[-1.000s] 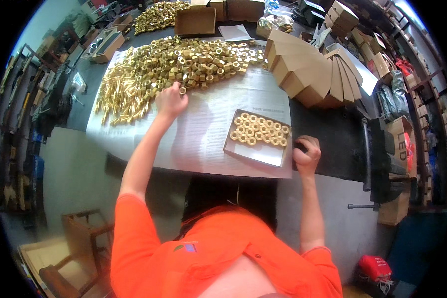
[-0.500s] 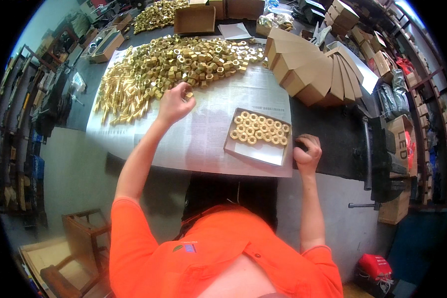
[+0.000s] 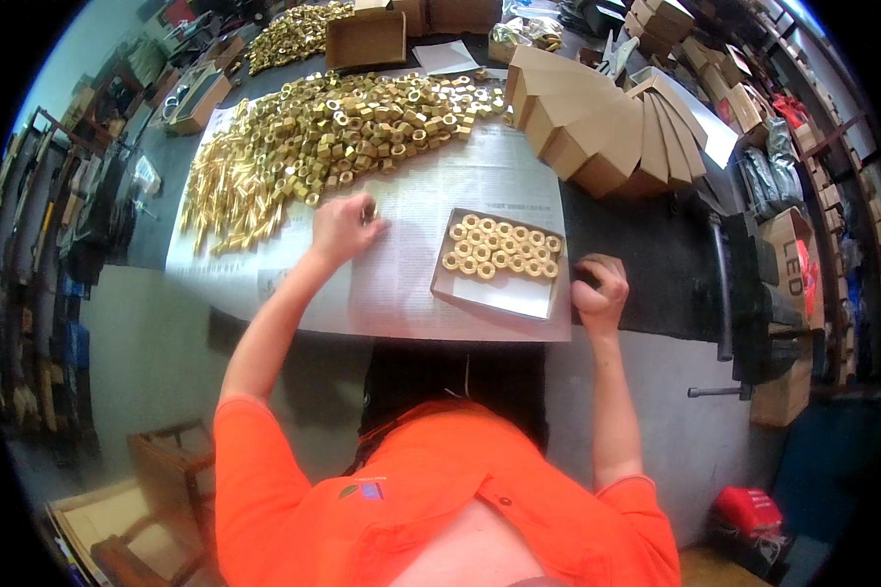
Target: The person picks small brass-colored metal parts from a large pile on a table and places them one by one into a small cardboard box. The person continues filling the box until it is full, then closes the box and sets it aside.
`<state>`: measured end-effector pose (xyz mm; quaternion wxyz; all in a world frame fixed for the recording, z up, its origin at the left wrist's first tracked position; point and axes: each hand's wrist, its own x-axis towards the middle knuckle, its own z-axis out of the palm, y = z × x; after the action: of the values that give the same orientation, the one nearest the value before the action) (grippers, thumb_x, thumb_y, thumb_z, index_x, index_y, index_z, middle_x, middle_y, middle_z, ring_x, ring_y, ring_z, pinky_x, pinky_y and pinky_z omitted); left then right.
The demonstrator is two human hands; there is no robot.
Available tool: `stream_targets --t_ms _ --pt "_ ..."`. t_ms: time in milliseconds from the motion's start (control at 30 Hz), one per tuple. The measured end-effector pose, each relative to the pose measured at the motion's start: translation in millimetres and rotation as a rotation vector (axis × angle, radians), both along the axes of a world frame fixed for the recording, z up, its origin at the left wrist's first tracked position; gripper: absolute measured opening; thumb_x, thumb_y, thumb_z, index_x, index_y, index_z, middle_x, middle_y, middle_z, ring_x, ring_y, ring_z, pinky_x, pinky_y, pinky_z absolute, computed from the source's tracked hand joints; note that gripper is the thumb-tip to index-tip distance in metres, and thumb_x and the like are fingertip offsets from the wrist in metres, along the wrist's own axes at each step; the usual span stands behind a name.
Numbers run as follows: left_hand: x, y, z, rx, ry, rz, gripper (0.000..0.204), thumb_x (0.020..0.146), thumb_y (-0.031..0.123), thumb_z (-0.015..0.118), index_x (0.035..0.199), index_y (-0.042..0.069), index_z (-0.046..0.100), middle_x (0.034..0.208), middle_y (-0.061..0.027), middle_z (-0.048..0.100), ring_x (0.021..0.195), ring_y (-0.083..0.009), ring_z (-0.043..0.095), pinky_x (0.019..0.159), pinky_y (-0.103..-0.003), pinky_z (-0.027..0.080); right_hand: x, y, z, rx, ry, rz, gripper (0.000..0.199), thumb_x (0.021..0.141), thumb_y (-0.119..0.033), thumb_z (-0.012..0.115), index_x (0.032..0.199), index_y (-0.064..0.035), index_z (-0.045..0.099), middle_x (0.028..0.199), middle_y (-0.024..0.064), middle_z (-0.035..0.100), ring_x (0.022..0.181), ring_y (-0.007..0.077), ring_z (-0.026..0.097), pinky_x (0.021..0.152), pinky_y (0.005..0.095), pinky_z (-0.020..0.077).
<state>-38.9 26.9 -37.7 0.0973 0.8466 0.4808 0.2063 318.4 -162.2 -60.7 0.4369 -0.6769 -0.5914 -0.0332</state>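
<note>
My left hand (image 3: pixel 344 229) is closed, with a small brass nut (image 3: pixel 371 211) pinched at its fingertips, mostly covered by the fingers. It is over the newspaper sheet (image 3: pixel 401 284), just in front of a big heap of brass hex nuts (image 3: pixel 362 127). Thin brass pins (image 3: pixel 230 201) lie piled at the heap's left side. To the right of that hand, a shallow open box (image 3: pixel 504 298) holds several rows of nuts (image 3: pixel 500 245) with their holes facing up; its near part shows bare bottom. My right hand (image 3: pixel 600 290) is curled closed beside the box's right edge, its inside hidden.
Folded brown cardboard boxes (image 3: pixel 597 127) stand fanned out at the back right. Behind the heap sit an open brown box (image 3: pixel 366 44), a white paper (image 3: pixel 446 59) and another brass pile (image 3: pixel 299 34). A dark metal bar (image 3: pixel 722 293) runs along the right side.
My left hand has drawn slightly toward me, away from the heap, with the nut in its fingers. My right hand stays curled beside the box. The whole view has shifted slightly.
</note>
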Motion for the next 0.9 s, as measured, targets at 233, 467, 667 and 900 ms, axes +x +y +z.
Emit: stream_targets --t_ms 233,467,667,900 --pt "1 -10 7 -0.019 0.143 -0.057 0.018 0.077 0.022 0.07 0.081 0.005 0.063 0.077 -0.0129 0.067 0.073 -0.0313 0.064 0.066 -0.041 0.049 1 -1 -4 0.006 0.014 -0.024 0.02 0.058 -0.008 0.057 0.073 -0.0008 0.067 0.086 0.0109 0.068 0.089 0.0297 0.061 0.082 0.0374 0.0474" --pt "-3 -9 1 0.03 0.142 -0.111 0.015 0.079 0.016 0.067 0.088 0.004 0.067 0.081 -0.0132 0.068 0.071 -0.0287 0.065 0.065 -0.039 0.05 0 -1 -3 0.02 0.013 -0.04 0.021 0.057 -0.009 0.057 0.073 -0.0015 0.067 0.086 0.0106 0.068 0.088 0.03 0.061 0.081 0.0377 0.0466" --pt "46 -53 46 -0.33 -0.336 -0.245 0.011 0.081 0.011 0.069 0.087 0.001 0.067 0.074 -0.0132 0.067 0.061 -0.0212 0.063 0.057 -0.032 0.047 1 1 -2 0.019 0.037 -0.08 0.022 0.058 -0.014 0.054 0.071 -0.0014 0.067 0.086 0.0113 0.068 0.089 0.0298 0.06 0.082 0.0383 0.0467" --pt "114 -111 47 -0.054 -0.062 -0.553 0.009 0.079 0.01 0.067 0.085 0.005 0.064 0.078 -0.0099 0.066 0.062 -0.0281 0.063 0.056 -0.038 0.049 0 -2 -1 -0.006 0.063 -0.072 0.024 0.058 -0.017 0.055 0.072 -0.0016 0.068 0.087 0.011 0.068 0.09 0.0286 0.06 0.083 0.0376 0.0462"
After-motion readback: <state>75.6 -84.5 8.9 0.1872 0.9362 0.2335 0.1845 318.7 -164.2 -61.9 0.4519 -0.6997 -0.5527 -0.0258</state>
